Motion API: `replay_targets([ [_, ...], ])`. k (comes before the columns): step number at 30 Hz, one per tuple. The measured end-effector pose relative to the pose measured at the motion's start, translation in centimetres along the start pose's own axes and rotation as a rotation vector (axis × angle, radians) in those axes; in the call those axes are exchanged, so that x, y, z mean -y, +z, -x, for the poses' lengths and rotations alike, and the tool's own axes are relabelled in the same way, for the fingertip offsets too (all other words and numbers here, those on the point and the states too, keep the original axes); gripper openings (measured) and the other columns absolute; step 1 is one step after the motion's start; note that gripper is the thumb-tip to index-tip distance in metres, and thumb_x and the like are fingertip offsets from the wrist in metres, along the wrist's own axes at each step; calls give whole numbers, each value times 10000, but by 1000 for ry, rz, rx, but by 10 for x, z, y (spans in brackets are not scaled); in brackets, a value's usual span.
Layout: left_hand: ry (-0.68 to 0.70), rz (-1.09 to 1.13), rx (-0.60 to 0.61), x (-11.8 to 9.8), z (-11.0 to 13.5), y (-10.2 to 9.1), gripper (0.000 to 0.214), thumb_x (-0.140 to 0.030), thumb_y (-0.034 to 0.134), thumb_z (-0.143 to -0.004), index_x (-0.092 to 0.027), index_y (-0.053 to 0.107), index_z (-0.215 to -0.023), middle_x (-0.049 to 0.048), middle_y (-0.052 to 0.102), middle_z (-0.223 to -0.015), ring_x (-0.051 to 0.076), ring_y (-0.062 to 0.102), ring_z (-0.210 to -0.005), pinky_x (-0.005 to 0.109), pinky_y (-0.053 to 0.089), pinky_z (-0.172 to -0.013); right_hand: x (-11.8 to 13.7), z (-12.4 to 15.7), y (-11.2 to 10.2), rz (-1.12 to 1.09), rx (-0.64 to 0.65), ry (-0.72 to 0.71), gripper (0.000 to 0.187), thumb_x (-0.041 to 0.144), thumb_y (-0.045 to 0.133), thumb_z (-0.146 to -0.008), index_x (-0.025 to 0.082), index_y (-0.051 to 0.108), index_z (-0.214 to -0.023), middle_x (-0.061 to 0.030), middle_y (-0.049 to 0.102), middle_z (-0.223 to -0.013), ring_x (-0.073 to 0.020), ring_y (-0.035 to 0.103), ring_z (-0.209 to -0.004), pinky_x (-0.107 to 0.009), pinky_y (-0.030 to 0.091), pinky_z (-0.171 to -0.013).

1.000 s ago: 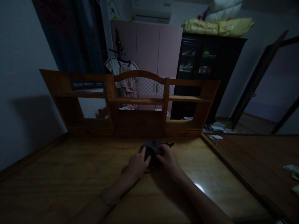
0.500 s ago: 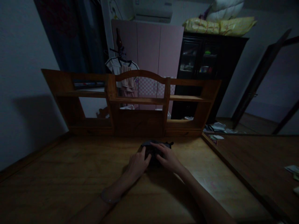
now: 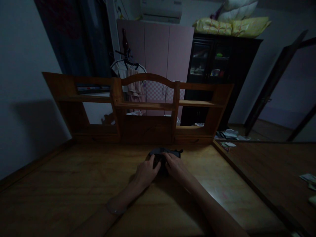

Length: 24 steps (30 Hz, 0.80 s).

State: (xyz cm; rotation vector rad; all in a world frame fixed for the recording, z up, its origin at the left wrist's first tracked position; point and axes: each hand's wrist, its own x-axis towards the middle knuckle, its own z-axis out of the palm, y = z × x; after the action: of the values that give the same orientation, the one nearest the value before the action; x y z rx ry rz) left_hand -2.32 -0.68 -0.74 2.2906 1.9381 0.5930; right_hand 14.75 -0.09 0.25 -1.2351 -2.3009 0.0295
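A small dark fabric pouch (image 3: 160,151) lies on the wooden desktop, in front of the middle of the shelf unit, with a short loop or tab at its right end. My left hand (image 3: 146,170) holds its left side, the thumb and index finger bent onto the near edge. On the right side, my right hand (image 3: 174,164) grips it with the fingers over the top and the thumb tucked under or inside, which the dim light hides. The near part of the pouch between both hands is in deep shadow, so I cannot tell what is inside.
A wooden shelf unit (image 3: 145,106) stands along the desk's far edge. A wall (image 3: 29,98) bounds the left side. The wooden desktop (image 3: 74,184) has a raised edge at right, beyond which papers (image 3: 308,178) lie on a lower wooden surface. Behind are a pink wardrobe (image 3: 156,49) and a dark cabinet (image 3: 237,65).
My right hand's fingers have drawn in slightly and bent more over the pouch. My left hand stays almost where it was, and the pouch has barely moved.
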Motion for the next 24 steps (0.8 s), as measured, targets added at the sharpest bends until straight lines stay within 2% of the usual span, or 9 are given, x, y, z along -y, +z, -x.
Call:
replay_targets([
  [10,60,-40,-97,0,3,2,333,-495,405,-912,-219,534,-1046,66,695,-806,243,667,-735,288,393,-615,5,0,2,141,9,42,347,77,402,-887,148,500,-1212,-122,632,-1111,-209,573,-1051,-322,410,-915],
  [17,51,16,-98,-1,3,2,345,-513,408,-905,-223,540,-1035,55,694,-816,225,667,-753,277,392,-630,7,-1,-6,274,4,74,194,107,454,-864,161,561,-1017,-98,653,-962,-231,563,-959,-332,379,-864],
  [24,56,-56,-65,-4,6,-7,372,-525,381,-902,-205,534,-1014,72,686,-807,235,657,-737,294,388,-637,2,0,-2,244,19,58,145,100,457,-861,161,547,-957,-84,651,-919,-208,580,-886,-295,399,-785],
])
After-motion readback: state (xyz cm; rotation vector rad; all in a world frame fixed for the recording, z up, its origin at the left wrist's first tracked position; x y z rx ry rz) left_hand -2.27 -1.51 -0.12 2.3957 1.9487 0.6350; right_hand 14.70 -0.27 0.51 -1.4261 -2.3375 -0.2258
